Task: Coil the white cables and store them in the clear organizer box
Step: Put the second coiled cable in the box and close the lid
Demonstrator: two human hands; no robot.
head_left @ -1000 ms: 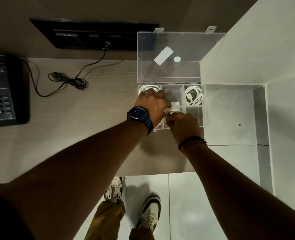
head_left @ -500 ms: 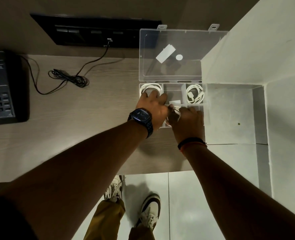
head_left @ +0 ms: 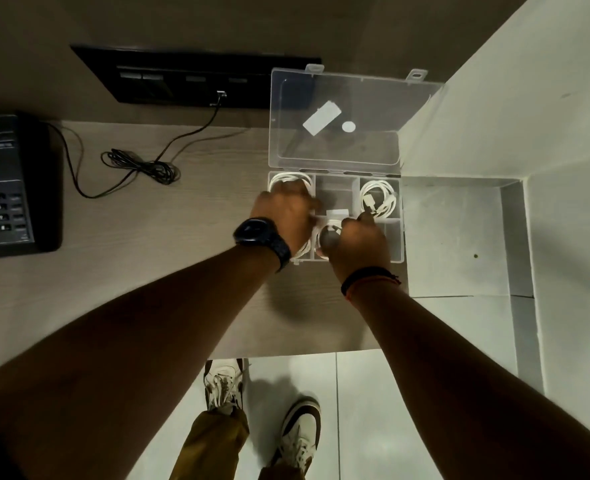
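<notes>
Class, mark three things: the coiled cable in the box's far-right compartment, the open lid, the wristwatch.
coiled cable point(head_left: 369, 203), head view, on its plug inside the loop.
open lid point(head_left: 335, 148), head view, on the bare clear panel.
wristwatch point(head_left: 253, 231), head view, on its dial.

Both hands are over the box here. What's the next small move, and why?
Probably push the coil down into the near middle compartment of the box and let go. The right hand holds the coil right at that slot, the left hand is close beside it, and the loop does not look fully seated.
</notes>
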